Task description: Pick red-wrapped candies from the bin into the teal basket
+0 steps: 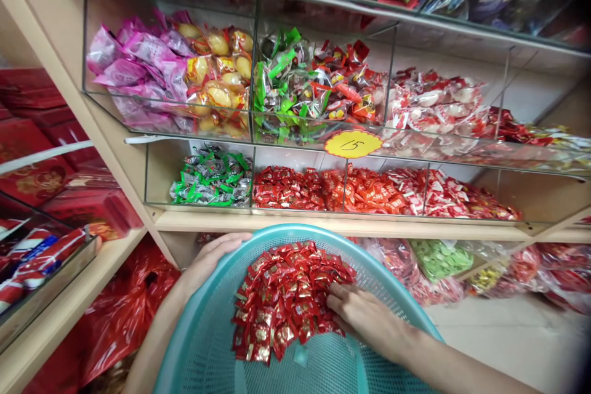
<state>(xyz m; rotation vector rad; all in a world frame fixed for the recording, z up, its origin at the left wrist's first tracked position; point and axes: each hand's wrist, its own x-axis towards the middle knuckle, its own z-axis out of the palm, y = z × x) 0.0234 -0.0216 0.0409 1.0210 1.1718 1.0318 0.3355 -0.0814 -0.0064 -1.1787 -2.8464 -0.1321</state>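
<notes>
A teal plastic mesh basket (178, 335) is tilted up in front of me, its far rim close to the shelf edge. Red-and-gold wrapped candies (289, 295) lie heaped on its far and middle part, and the near floor of the basket shows bare mesh. My left hand (224, 250) grips the rim at the far left, with the fingers along the outside. Inside the basket, my right hand (355, 311) is at the right side of the heap. Its fingers are curled in among the candies, and their tips are partly hidden.
Clear bins of candies (210, 178) stand on the shelf beyond the basket, with a yellow price tag (354, 144) above. Wooden shelf edges (462, 229) run across. A red plastic bag (124, 308) is at lower left; bagged sweets (441, 258) sit below right.
</notes>
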